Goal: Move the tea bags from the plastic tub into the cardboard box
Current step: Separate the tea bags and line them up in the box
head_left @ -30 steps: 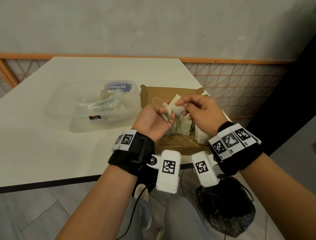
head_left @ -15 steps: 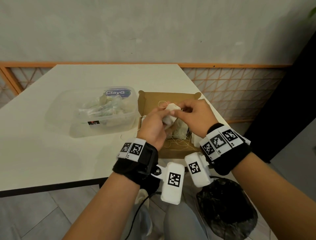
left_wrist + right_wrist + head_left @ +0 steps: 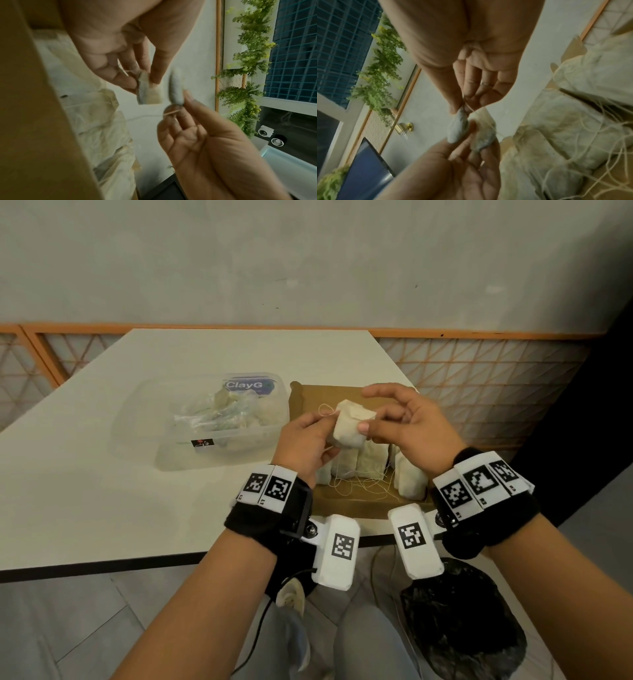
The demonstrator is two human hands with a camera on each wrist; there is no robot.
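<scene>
Over the open cardboard box both hands work on two pale tea bags joined by thin string. My left hand pinches one tea bag. My right hand pinches the other tea bag between thumb and fingers, with its index finger raised. Several tea bags stand in the box with loose strings lying in front of them. The clear plastic tub sits left of the box and holds several more bags.
The white table ends in a dark front edge close to the box. A black bag lies on the floor below my right forearm. An orange lattice rail runs behind and to the right of the table.
My hands have drawn slightly apart above the box, so the tea bags now show between them. My right index finger has lifted off. The tub and box have not moved.
</scene>
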